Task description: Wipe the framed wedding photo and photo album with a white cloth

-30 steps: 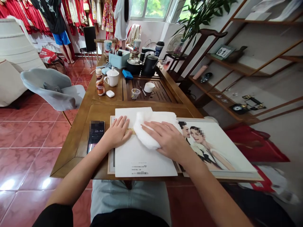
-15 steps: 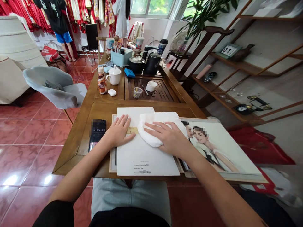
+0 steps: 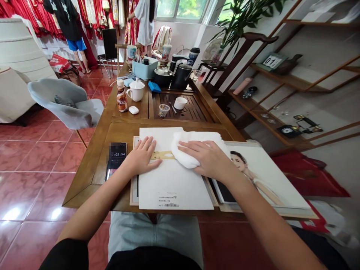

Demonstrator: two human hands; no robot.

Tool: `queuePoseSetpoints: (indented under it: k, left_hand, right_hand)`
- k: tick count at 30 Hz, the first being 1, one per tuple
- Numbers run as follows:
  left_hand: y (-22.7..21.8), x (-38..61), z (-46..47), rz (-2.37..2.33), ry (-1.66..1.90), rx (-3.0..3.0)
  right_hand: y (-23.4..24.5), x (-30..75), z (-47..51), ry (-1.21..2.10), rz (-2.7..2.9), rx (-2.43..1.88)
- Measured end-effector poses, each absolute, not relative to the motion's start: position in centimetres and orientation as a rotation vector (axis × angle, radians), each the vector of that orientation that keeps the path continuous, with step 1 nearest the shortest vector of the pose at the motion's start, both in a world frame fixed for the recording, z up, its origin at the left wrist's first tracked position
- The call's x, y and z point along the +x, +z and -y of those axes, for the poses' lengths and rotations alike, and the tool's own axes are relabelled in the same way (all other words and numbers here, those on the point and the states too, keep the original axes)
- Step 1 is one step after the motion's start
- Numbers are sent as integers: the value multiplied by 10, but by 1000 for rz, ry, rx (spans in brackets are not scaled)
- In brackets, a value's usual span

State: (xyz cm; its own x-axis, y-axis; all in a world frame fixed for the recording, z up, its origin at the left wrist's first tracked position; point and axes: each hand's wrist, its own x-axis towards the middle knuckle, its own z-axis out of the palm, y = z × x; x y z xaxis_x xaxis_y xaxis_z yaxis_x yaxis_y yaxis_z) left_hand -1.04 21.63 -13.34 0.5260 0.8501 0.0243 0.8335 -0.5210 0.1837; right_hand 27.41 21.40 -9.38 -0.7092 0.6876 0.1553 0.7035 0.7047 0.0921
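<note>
A white board or album cover [image 3: 174,187], with a barcode near its front edge and a tan printed band across it, lies on a framed piece at the table's front. My left hand [image 3: 143,155] rests flat on its left side, fingers spread. On the right, my right hand [image 3: 209,159] holds a folded white cloth [image 3: 184,150] against the surface, fingers extended over it. Part of the cloth hangs over onto a framed couple's photo [image 3: 270,165], which my right forearm partly covers.
A phone [image 3: 116,155] showing a timer lies left of my left forearm. Beyond are a coffee bottle [image 3: 122,96], a lidded white mug [image 3: 136,90], a white earbud case [image 3: 133,110], a small plastic cup [image 3: 163,110] and a white cup [image 3: 180,102] on the tea tray [image 3: 197,114].
My right hand and the white cloth have slid to the right, uncovering more of the tan band and covering part of the photo. My left hand has stayed in place.
</note>
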Motion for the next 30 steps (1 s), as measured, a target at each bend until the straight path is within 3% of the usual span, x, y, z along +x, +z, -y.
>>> queuePoseSetpoints:
  k: [10, 30]
  left_hand:
    - [-138, -10, -217, -1464, 205, 2621]
    - [-139, -10, -215, -1467, 226, 2604]
  right_hand:
    - [-93, 214, -253, -49, 2846, -976]
    - [-100, 253, -267, -23, 2693, -1105]
